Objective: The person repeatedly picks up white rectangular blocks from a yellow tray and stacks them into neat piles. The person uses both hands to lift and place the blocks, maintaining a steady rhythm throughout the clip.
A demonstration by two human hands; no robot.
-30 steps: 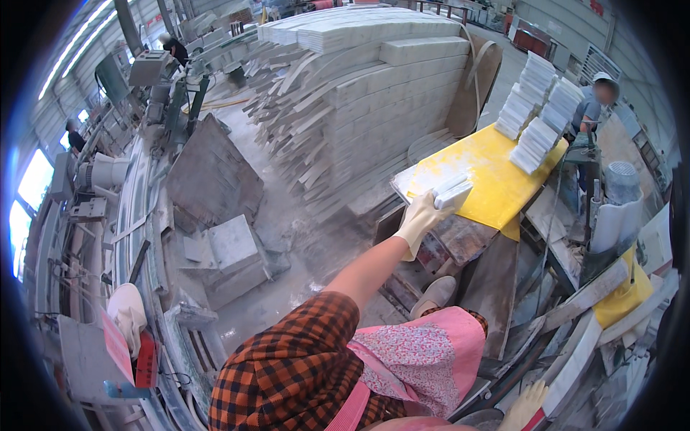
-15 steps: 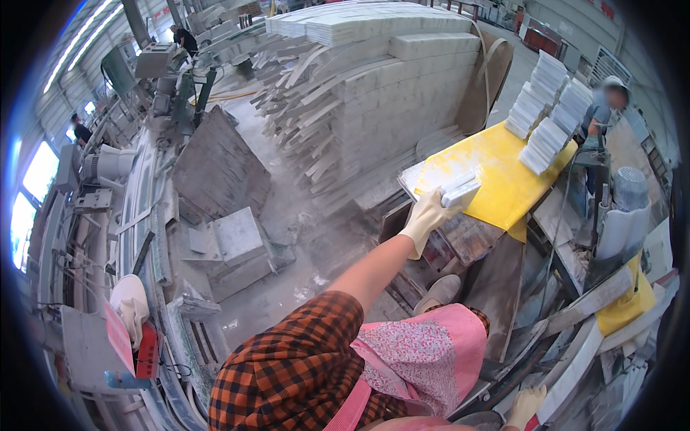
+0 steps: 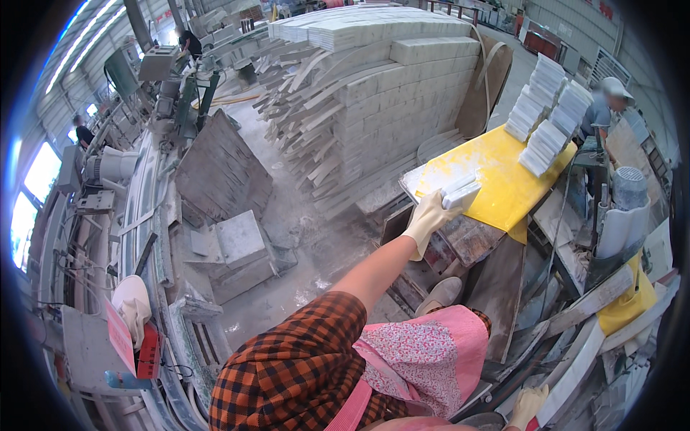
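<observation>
My left grip (image 3: 430,214) clasps white slabs (image 3: 461,191) at the yellow sheet's (image 3: 496,171) near edge — a handling step, I judge, next calling for steady support. Right grip (image 3: 529,406), well apart from the sheet — I can't tell.

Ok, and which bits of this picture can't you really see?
Head view: the underside of the white pieces, hidden by the pieces themselves and the left hand.
Head view: whether the right hand grips anything; it is small and unclear near the lower edge.
Head view: what lies behind the big stone stack, which blocks it.
Head view: what the two far workers at left are handling, too small to make out.
</observation>
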